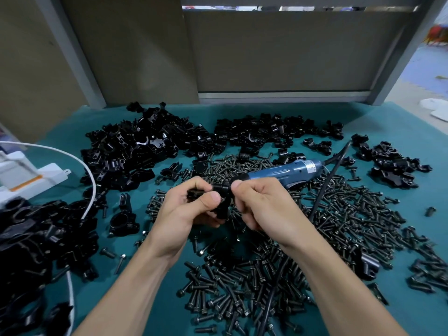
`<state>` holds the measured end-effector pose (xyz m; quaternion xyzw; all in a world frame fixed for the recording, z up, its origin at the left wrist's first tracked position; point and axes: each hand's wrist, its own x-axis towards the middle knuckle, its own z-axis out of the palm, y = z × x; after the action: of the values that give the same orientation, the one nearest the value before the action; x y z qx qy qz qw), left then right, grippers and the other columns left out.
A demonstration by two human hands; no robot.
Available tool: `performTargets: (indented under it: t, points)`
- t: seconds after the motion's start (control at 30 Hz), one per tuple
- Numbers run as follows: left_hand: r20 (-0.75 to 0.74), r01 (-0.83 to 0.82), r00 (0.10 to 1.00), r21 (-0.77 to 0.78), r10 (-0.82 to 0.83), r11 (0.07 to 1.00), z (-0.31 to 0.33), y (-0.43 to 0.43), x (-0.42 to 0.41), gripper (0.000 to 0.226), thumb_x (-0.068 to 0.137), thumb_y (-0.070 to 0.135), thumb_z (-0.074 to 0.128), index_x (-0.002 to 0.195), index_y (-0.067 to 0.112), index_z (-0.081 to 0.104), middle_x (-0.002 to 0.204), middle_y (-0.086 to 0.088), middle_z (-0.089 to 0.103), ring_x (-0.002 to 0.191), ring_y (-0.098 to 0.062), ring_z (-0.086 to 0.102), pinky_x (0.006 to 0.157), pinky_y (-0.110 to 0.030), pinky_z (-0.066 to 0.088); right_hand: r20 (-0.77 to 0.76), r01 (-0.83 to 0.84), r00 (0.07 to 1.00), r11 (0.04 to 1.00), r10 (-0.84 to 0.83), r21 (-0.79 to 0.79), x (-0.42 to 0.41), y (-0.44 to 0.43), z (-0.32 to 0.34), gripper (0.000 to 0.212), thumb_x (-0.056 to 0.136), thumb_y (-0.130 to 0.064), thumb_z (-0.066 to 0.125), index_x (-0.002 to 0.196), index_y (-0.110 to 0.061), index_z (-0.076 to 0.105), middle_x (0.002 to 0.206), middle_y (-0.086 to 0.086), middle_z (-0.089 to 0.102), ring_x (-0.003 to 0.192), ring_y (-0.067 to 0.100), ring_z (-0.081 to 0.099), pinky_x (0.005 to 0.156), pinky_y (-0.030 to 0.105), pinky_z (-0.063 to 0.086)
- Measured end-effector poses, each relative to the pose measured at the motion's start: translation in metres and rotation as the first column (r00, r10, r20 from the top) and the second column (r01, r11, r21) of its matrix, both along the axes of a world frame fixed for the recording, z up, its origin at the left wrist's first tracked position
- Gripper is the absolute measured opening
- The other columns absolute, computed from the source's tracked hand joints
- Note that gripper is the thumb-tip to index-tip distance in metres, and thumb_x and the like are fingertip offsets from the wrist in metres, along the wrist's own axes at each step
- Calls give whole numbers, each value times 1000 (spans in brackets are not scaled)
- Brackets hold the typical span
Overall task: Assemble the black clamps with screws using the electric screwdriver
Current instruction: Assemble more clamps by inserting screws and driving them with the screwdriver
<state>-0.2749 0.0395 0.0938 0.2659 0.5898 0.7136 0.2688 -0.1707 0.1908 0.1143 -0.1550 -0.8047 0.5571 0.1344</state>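
Above the green table [400, 122] heaped with screws [339, 214], the left hand [191, 207] and right hand [261, 204] gripped one black clamp [221, 202] with curled fingers, near the screwdriver [286, 169].

left hand [191, 209] + right hand [263, 206] pinch black clamp [221, 191] | electric screwdriver [288, 170] on screw pile [351, 214]

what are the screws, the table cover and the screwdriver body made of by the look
Screws: probably steel, dull black coating, faint grey glints on the heads. Table cover: teal, seemingly felt or cloth, flat with no shine. Screwdriver body: blue, likely moulded plastic, smooth with a soft sheen.
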Motion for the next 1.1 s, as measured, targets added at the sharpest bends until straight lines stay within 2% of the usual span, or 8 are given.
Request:
performTargets:
  t: [0.1,0.23,0.43,0.7,0.83,0.93,1.0,1.1]
  points:
    - [-21,-28,999,-6,28,1000,-2,1,-2,23,71,36,84,77,21,68,79,-13,66,67,-26,66,58,-31,56,-64,87,994,996,-86,16,-3,-1,0,28,100,-35,64,78,-20,67,62,-1,68,53,11,57,60,35,50]
    - [-83,-36,996,-29,34,999,-3,0,-1,25,70,41,84,78,23,69,79,-17,69,68,-28,69,61,-35,58,-66,132,990,979,-123,155,-4,-4,-5,46,105,-37,56,66,-13,56,49,-7,55,42,3,42,47,18,34]
    - [-109,-41,993,-29,37,999,-4,1,-1,21,71,42,82,77,26,70,74,-6,70,65,-20,68,61,-32,58,12,-14,1000,995,13,99,0,0,1,38,107,-38,50,73,-22,60,61,0,68,53,11,57,61,33,49]
    - [-92,-13,996,-39,10,999,-3,-2,-4,19,76,23,89,79,24,70,78,-11,73,70,-24,70,68,-33,62,4,-34,999,999,34,-15,-3,-1,-4,37,103,-25,53,67,-20,59,52,-3,50,50,12,39,55,31,31]
    - [-145,-222,967,-68,211,973,-16,4,-4,20,87,12,82,80,23,68,76,-8,75,67,-22,73,62,-27,60,142,274,952,962,-272,5,-3,9,-6,38,104,-46,52,82,-21,70,63,0,72,52,13,59,62,36,52]
    - [-219,-419,897,-138,385,897,-23,0,-13,25,87,16,84,84,33,67,73,-2,75,65,-20,73,64,-36,61,161,616,781,786,-603,-45,2,29,-9,36,98,-54,59,94,-20,67,65,-1,75,60,14,71,69,38,54]
    - [-236,-488,865,-194,443,851,-26,-2,-20,30,84,16,86,87,38,66,75,1,76,68,-22,74,73,-47,63,207,684,728,710,-653,-166,0,39,-7,37,95,-52,68,99,-16,65,77,4,76,59,17,74,74,43,61]
    - [-283,-527,842,-245,460,814,-26,1,-24,36,79,17,90,89,41,65,78,3,71,72,-21,69,68,-41,57,289,769,639,582,-713,-263,-17,44,-7,49,88,-52,77,113,-13,63,96,8,73,63,23,77,77,43,64]
